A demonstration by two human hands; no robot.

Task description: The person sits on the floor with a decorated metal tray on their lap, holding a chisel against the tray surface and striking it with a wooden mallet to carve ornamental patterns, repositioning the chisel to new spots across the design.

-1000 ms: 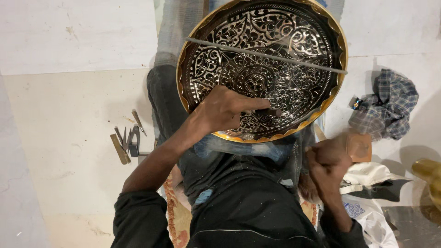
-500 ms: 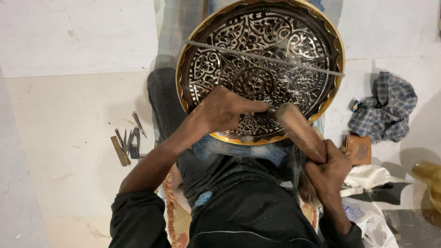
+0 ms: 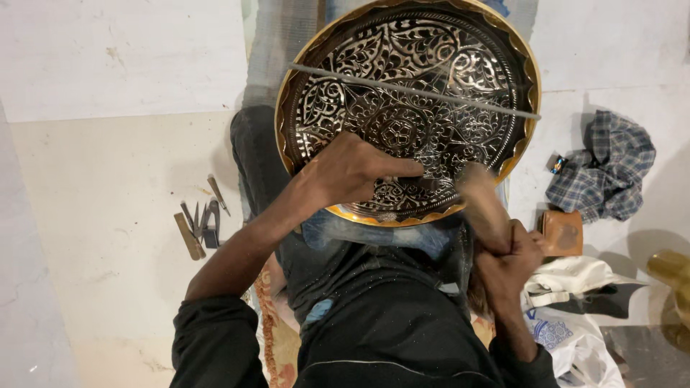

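A large round engraved metal tray (image 3: 313, 44) with a scalloped gold rim rests tilted on my lap. My left hand (image 3: 352, 172) lies on the tray's lower part, fingers closed on a small dark chisel (image 3: 430, 184) pressed to the pattern. My right hand (image 3: 512, 253) grips the handle of a wooden mallet (image 3: 483, 202), whose blurred head is just right of the chisel. A thin pale rod (image 3: 417, 90) lies across the tray.
Several small hand tools (image 3: 198, 225) lie on the pale floor to my left. At the right are a plaid cloth (image 3: 605, 175), a brown block (image 3: 562, 231), white cloth and a plastic bag (image 3: 575, 339), and a brass object (image 3: 671, 270).
My right hand has swung the mallet from out at the right, near the brown block, in toward the chisel. My left hand has stayed on the tray.
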